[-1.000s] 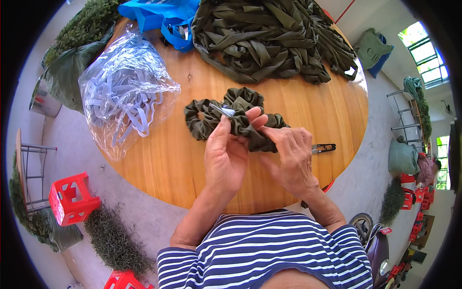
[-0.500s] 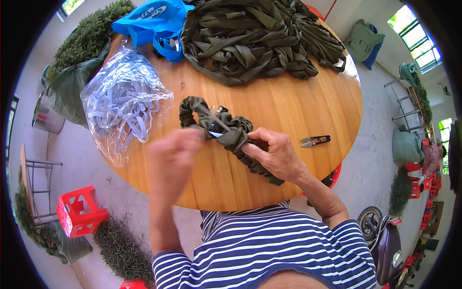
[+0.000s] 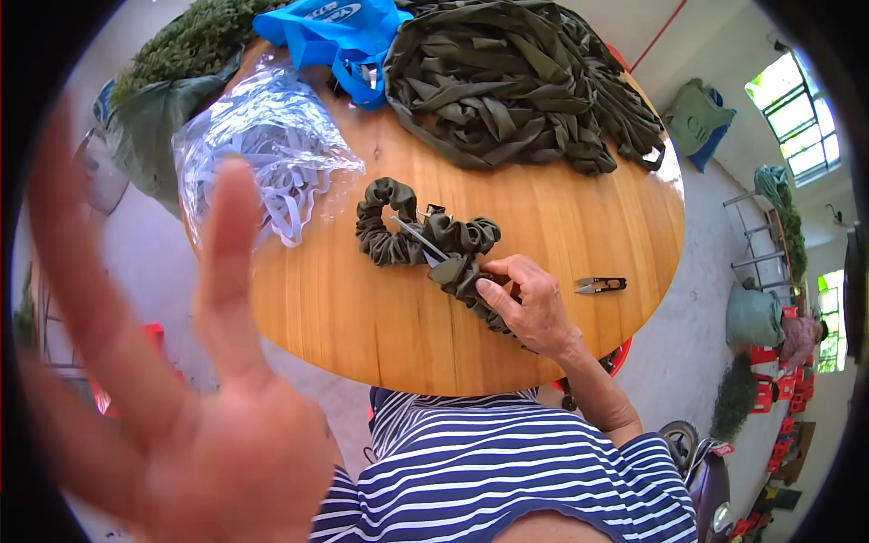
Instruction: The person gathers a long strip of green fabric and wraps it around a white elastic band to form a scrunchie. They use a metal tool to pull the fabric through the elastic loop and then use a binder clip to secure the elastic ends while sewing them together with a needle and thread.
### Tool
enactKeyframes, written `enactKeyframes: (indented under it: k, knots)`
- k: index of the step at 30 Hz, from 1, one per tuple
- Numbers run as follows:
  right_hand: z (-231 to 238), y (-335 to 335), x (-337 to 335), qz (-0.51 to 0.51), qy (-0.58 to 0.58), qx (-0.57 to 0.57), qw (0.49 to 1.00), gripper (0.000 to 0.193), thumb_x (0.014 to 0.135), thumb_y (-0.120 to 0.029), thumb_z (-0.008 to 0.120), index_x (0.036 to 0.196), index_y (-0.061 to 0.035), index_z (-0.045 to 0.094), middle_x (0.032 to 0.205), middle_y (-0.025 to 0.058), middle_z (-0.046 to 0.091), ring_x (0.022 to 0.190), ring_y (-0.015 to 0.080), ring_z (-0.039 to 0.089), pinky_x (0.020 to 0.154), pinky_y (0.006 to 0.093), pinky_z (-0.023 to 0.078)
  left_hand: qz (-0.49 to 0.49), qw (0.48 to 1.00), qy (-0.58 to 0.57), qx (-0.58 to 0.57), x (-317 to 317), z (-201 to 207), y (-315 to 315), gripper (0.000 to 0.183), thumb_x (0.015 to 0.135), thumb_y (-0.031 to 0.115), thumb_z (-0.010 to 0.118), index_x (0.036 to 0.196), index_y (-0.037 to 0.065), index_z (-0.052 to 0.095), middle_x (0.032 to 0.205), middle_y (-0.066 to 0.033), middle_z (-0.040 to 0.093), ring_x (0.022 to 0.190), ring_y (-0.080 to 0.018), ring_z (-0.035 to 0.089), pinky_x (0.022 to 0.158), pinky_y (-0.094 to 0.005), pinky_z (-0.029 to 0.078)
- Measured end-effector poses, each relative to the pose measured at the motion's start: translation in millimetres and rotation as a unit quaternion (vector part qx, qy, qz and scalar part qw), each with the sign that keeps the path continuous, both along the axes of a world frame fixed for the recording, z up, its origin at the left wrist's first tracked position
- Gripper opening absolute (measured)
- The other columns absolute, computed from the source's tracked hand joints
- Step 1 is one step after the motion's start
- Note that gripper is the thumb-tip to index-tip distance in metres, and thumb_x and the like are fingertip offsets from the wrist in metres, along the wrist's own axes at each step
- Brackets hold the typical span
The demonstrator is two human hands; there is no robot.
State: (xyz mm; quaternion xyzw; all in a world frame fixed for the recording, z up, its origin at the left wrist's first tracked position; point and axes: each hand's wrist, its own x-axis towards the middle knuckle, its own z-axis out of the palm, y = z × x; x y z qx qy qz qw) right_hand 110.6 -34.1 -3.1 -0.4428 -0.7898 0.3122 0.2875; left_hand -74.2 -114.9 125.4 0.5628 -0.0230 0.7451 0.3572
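Note:
On the round wooden table (image 3: pixel 353 326) lies a gathered olive fabric tube (image 3: pixel 467 239), its left end bent into a loop. A thin pale strip or rod (image 3: pixel 416 235) crosses its middle, beside a small shiny piece too small to name. My right hand (image 3: pixel 536 306) pinches the tube's lower part between thumb and fingers. Close to the camera, my left hand (image 3: pixel 204 416) is raised with spread fingers, somewhat blurred, holding nothing. Thread snips (image 3: pixel 601 285) rest to the right of my right hand.
A heap of olive fabric strips (image 3: pixel 516 90) covers the table's far side, beside a blue bag (image 3: pixel 321 32). A clear plastic bag of white elastic bands (image 3: pixel 281 176) sits at the left. Beyond the table are a scooter (image 3: pixel 711 493) and another person (image 3: pixel 798 335) at far right.
My left hand has left the fabric tube, moving left and up toward the camera with its fingers spread. The right hand keeps its hold. The view has shifted slightly.

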Motion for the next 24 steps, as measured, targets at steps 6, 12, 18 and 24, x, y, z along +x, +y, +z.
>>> enactKeyframes:
  k: [6, 12, 18, 24]
  knots:
    - [-4, -7, -2, 0.002, -0.01, -0.016, 1.0, 0.023, 0.081, -0.019, 0.061, 0.091, 0.002, 0.06, 0.082, 0.0126, 0.059, 0.078, 0.0258, 0.056, 0.061, 0.0317, 0.046, 0.003, 1.0, -0.026, 0.017, 2, -2, -10, 0.048, 0.086, 0.045, 0.033, 0.109, 0.007, 0.052, 0.116, -0.0167, 0.043, 0.114, -0.0333, 0.037, 0.096, -0.0527, 0.027]
    - [-15, -8, -1, 0.003, -0.004, 0.019, 1.0, 0.024, 0.081, -0.017, 0.063, 0.094, 0.0024, 0.059, 0.08, 0.0104, 0.058, 0.061, 0.0147, 0.053, 0.055, 0.0256, 0.043, 0.004, 0.999, -0.033, 0.021, 5, -2, -6, 0.05, 0.084, 0.048, 0.036, 0.113, 0.009, 0.049, 0.122, -0.0156, 0.037, 0.119, -0.0322, 0.031, 0.098, -0.0545, 0.024]
    - [7, 0, -2, 0.018, -0.009, 0.127, 0.992, 0.025, 0.076, -0.017, 0.067, 0.094, -0.0006, 0.06, 0.085, 0.0108, 0.059, 0.076, 0.0214, 0.056, 0.067, 0.0316, 0.045, 0.017, 0.998, -0.047, 0.025, 4, -2, -10, 0.054, 0.082, 0.051, 0.038, 0.117, 0.011, 0.047, 0.129, -0.0144, 0.031, 0.124, -0.0312, 0.024, 0.099, -0.0562, 0.02]
    - [28, 37, -31, 0.027, -0.066, 0.198, 0.978, 0.023, 0.072, -0.024, 0.067, 0.081, -0.0039, 0.062, 0.076, 0.0094, 0.06, 0.076, 0.0259, 0.055, 0.068, 0.0367, 0.043, 0.06, 0.995, -0.073, 0.015, -10, -7, -10, 0.059, 0.08, 0.053, 0.04, 0.122, 0.012, 0.044, 0.136, -0.0133, 0.025, 0.13, -0.0302, 0.018, 0.101, -0.058, 0.016]
